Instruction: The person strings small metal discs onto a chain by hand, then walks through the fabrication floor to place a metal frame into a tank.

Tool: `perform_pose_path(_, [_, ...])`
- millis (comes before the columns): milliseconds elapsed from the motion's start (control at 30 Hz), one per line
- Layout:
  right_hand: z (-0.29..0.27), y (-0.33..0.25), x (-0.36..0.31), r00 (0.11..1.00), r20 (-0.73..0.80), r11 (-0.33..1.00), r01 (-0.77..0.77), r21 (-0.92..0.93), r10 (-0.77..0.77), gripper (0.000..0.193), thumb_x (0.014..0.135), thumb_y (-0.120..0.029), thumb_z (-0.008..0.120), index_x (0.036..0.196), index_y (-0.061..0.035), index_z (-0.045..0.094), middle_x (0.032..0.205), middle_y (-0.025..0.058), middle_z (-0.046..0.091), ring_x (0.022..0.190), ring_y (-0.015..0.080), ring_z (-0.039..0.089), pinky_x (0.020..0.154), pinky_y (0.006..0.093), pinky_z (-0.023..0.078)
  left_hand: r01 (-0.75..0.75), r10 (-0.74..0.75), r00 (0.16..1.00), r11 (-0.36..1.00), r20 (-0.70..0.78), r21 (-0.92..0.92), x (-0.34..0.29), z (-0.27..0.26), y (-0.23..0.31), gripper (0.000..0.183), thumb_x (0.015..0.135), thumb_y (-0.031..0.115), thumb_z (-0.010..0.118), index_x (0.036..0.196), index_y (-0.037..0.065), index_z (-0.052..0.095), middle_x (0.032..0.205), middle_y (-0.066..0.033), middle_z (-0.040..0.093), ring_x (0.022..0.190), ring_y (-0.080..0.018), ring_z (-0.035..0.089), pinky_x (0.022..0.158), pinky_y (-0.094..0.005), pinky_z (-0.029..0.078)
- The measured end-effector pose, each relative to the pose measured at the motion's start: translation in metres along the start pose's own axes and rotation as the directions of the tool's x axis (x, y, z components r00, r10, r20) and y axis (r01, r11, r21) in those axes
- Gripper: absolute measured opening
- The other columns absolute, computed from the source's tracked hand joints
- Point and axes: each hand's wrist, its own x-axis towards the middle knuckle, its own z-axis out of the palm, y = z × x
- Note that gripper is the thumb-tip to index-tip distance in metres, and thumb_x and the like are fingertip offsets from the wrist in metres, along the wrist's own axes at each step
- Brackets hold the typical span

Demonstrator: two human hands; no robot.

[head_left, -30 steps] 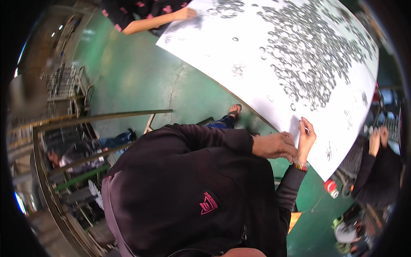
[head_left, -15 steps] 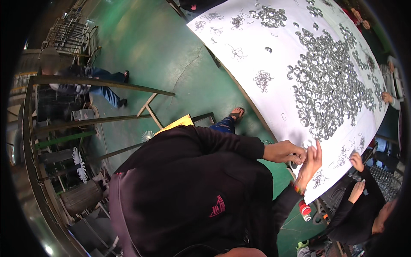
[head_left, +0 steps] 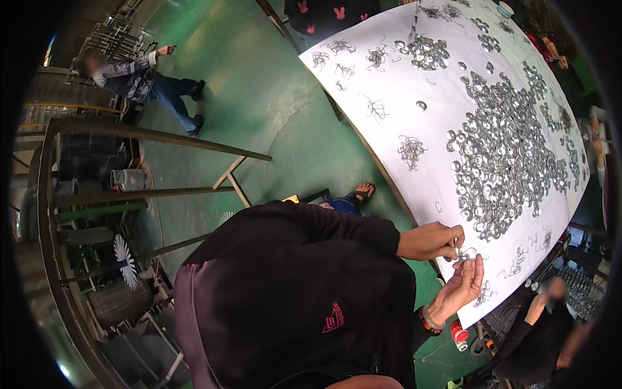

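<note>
A shiny round metal disc (head_left: 468, 254) is gripped between the thumb and fingers of my right hand (head_left: 455, 290), which wears a beaded bracelet at the wrist. My left hand (head_left: 429, 241) comes in from the left, its fingers pinched against the disc's near side. Whatever lies in that pinch is too small to make out. Both hands meet above the edge of a white-covered table (head_left: 395, 129). Beyond them spreads a large heap of similar metal discs (head_left: 505, 149). Small piles of bent wire hooks (head_left: 411, 150) lie along the table, and one single hook (head_left: 438, 207) lies nearer me.
Across the right corner a co-worker in black (head_left: 534, 337) sits close by, and other people's hands show at the far edge. A red-and-white can-like object (head_left: 459, 337) is below the corner. Metal frame rails (head_left: 162, 139) stand at left, where a person (head_left: 139, 81) walks.
My right hand's fingers, formerly extended upward, now curl around the disc, which shows more plainly. The view has shifted slightly. The person at left has come into fuller view with an arm out.
</note>
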Motion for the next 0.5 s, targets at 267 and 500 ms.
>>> perform_pose_path(267, [0.037, 0.014, -0.019, 0.983, 0.008, 0.983, 0.183, 0.003, -0.183, 0.012, 0.079, 0.003, 0.058, 0.090, 0.0027, 0.055, 0.078, 0.0100, 0.056, 0.072, 0.0158, 0.051, 0.065, 0.0290, 0.046, -0.086, 0.225, 0.936, 0.892, -0.271, 0.443, 0.012, -0.141, -0.021, 0.039, 0.077, 0.021, 0.065, 0.111, 0.007, 0.052, 0.108, -0.0103, 0.054, 0.101, -0.0251, 0.051, 0.087, -0.0331, 0.041])
perform_pose_path(500, [0.051, 0.004, -0.033, 0.973, 0.174, 0.979, 0.174, -0.108, -0.154, 0.011, 0.076, 0.004, 0.060, 0.085, -0.0004, 0.055, 0.073, 0.0102, 0.055, 0.069, 0.0184, 0.049, 0.056, 0.0260, 0.045, 0.694, 0.164, 0.542, 0.466, -0.824, 0.549, 0.063, -0.387, -0.174, 0.020, 0.076, 0.022, 0.060, 0.078, 0.004, 0.067, 0.075, -0.0193, 0.061, 0.072, -0.0349, 0.059, 0.065, -0.0409, 0.047])
